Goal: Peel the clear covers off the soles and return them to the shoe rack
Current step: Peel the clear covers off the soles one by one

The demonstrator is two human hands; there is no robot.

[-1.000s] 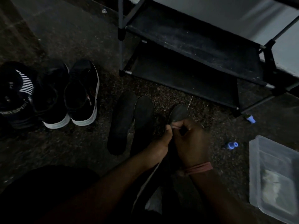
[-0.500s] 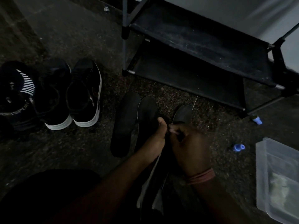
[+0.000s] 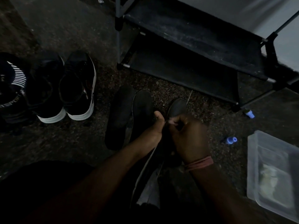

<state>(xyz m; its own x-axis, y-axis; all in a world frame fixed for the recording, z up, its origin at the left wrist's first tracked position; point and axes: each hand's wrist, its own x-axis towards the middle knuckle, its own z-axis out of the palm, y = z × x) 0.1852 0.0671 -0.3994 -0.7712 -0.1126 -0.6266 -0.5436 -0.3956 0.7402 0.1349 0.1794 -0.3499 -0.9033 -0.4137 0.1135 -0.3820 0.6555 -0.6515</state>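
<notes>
The scene is dim. I hold a dark insole (image 3: 177, 107) over the floor; its rounded tip points away from me. My left hand (image 3: 154, 126) grips its left edge, thumb raised. My right hand (image 3: 187, 135) pinches something at the insole's upper face with curled fingers; a clear cover cannot be made out there. A pale sheet (image 3: 150, 189) hangs below my wrists. Two more dark insoles (image 3: 119, 117) (image 3: 142, 104) lie side by side on the floor to the left. The black shoe rack (image 3: 194, 39) stands beyond, both shelves bare.
A pair of black sneakers with white soles (image 3: 64, 88) stands at left, beside a striped dark shoe (image 3: 13, 88). A clear plastic box (image 3: 273, 172) sits at right. Two small blue caps (image 3: 231, 140) (image 3: 250, 114) lie on the speckled floor near the rack's foot.
Both hands stay on the insole; my left thumb has lifted and straightened beside my right hand's pinch. The view has shifted slightly.
</notes>
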